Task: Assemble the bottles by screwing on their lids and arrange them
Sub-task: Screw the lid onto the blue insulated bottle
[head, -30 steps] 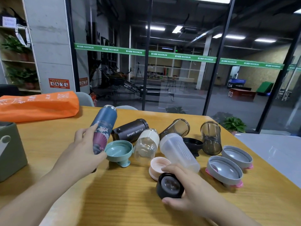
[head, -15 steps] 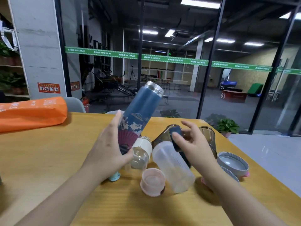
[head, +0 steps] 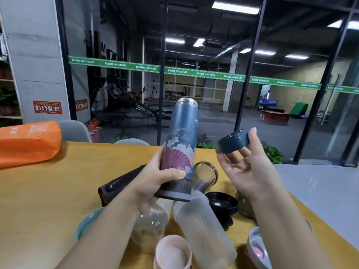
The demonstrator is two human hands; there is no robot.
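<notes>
Gripping the fan-printed blue bottle upright, left hand fingers wrap it; right hand fingers pinch its dark lid.

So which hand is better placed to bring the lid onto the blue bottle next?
Right. The right hand pinches the dark blue lid beside the blue bottle's open mouth; the left hand grips the bottle upright.

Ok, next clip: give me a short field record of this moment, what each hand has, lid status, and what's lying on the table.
left hand: grips blue printed flask, upright, raised off the table
right hand: pinches dark blue lid beside the flask's mouth
lid status: not yet on; steel mouth open
on wooden table: frosted bottle lying down, pink lid, black lid, orange bag
</notes>
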